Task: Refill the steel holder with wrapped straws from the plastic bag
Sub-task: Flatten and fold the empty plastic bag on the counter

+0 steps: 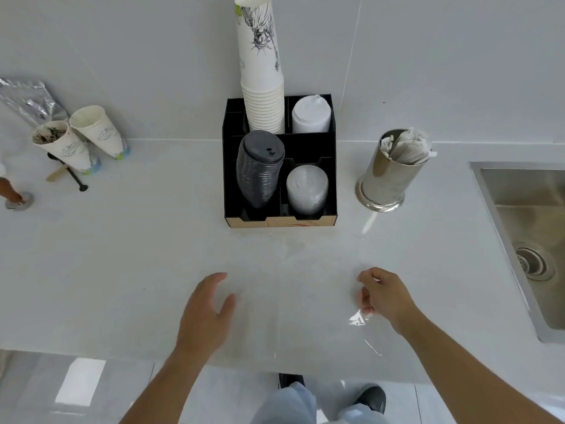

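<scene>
While the right hand [385,296] pinches the clear plastic bag [305,301] on the desk [122,270], the left hand [205,310] hovers spread and empty; the steel holder [389,175] of wrapped straws [408,146] stands at one o'clock.

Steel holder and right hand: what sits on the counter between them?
In the head view, only bare counter separates the steel holder from the right hand; the clear plastic bag lies lower, by the hand.

Bright, even, nearly shadowless light is seen; glare is thrown off the steel holder [385,175]; edges are bowed by wide-angle distortion
</scene>
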`<action>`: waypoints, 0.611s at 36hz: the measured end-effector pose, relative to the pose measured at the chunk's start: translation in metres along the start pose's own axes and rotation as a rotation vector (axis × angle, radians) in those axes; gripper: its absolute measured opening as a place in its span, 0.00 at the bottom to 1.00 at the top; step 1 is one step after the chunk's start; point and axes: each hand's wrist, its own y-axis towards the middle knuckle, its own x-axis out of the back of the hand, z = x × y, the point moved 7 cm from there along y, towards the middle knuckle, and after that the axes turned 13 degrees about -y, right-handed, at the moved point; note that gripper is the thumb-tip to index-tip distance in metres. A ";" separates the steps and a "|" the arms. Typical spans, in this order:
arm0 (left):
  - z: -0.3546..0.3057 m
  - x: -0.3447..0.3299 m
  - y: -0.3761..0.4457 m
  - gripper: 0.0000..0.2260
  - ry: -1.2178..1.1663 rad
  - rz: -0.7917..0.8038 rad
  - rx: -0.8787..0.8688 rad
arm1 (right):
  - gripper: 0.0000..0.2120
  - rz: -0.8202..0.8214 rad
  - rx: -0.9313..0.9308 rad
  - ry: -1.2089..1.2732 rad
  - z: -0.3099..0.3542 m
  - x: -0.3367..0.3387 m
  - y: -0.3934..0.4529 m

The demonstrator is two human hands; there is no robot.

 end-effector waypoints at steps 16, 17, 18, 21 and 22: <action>-0.086 -0.195 0.048 0.25 0.627 0.737 -0.321 | 0.10 0.146 -0.066 0.257 -0.021 -0.010 -0.013; -0.086 -0.197 0.049 0.25 0.634 0.740 -0.316 | 0.10 0.179 -0.076 0.282 -0.026 -0.010 -0.017; -0.085 -0.198 0.051 0.26 0.636 0.736 -0.313 | 0.12 0.218 -0.085 0.307 -0.031 -0.010 -0.021; -0.083 -0.198 0.053 0.27 0.651 0.713 -0.304 | 0.18 0.291 -0.087 0.310 -0.042 -0.011 -0.036; -0.083 -0.199 0.053 0.27 0.656 0.712 -0.302 | 0.20 0.287 -0.088 0.296 -0.046 -0.010 -0.041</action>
